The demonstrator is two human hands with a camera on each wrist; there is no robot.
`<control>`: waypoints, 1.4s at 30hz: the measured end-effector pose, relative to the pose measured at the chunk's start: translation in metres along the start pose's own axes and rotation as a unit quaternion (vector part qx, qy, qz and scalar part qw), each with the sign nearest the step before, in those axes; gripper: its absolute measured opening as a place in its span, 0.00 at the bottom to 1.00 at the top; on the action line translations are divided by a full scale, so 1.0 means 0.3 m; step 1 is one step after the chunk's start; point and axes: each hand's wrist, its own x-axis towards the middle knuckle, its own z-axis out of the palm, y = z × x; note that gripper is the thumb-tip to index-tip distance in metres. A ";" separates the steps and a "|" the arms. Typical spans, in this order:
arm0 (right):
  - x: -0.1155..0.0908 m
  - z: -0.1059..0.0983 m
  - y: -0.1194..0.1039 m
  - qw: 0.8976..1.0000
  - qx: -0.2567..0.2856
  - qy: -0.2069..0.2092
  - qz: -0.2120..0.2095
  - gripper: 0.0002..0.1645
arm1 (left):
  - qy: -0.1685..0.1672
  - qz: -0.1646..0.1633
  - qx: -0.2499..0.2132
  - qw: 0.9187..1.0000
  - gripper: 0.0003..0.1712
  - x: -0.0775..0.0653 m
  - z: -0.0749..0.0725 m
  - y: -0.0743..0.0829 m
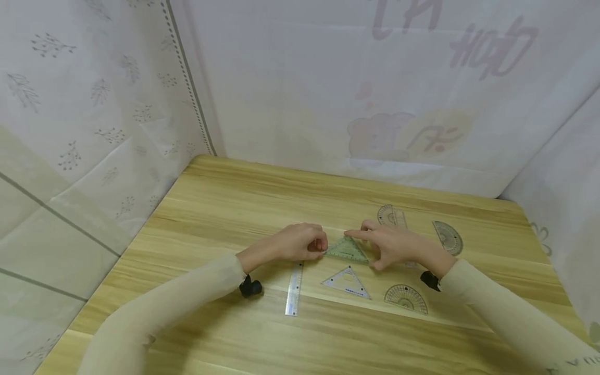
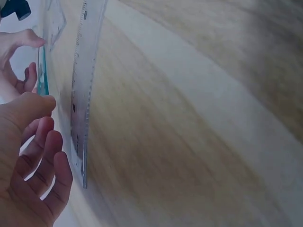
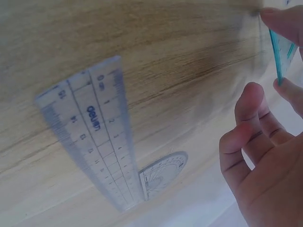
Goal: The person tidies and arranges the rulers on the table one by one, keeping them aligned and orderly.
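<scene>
Centrally, a green set square [image 1: 347, 250] sat between the person's two hands, though whether it lay flat on the wooden tabletop [image 1: 225, 192] could not be told. A clear ruler [image 1: 294, 291] lay near the left hand, and a pale triangle [image 1: 347, 284], nearer the person than the set square, bore dark printing too small to read. A second ruler [image 3: 94, 137], partly hidden by the right hand in the head view, read "0 cm", then 1, 2, 3, with a blurred brand word between its scales; a protractor [image 3: 164, 175] was touching it or just beside it. The left hand [image 1: 303, 242] pinched the set square's left corner between thumb and forefinger, its other fingers loosely bent, while the right hand [image 1: 394, 244] gripped the opposite side, forefinger at the top corner and thumb at the right one, both forearms angled inward in cream sleeves [image 1: 178, 294]
</scene>
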 end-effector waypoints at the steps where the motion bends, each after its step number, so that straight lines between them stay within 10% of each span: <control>1: 0.003 0.000 0.002 1.000 -0.001 -0.004 0.002 0.55 | -0.003 -0.003 0.003 1.000 0.05 0.002 0.002 0.000; 36: 0.042 -0.019 0.024 0.997 0.030 -0.066 0.026 0.54 | -0.014 -0.003 -0.014 1.000 0.04 0.003 0.002 -0.007; 42: 0.034 -0.022 0.047 0.991 0.113 -0.056 0.034 0.57 | -0.011 0.002 -0.026 1.000 0.06 -0.004 0.001 -0.014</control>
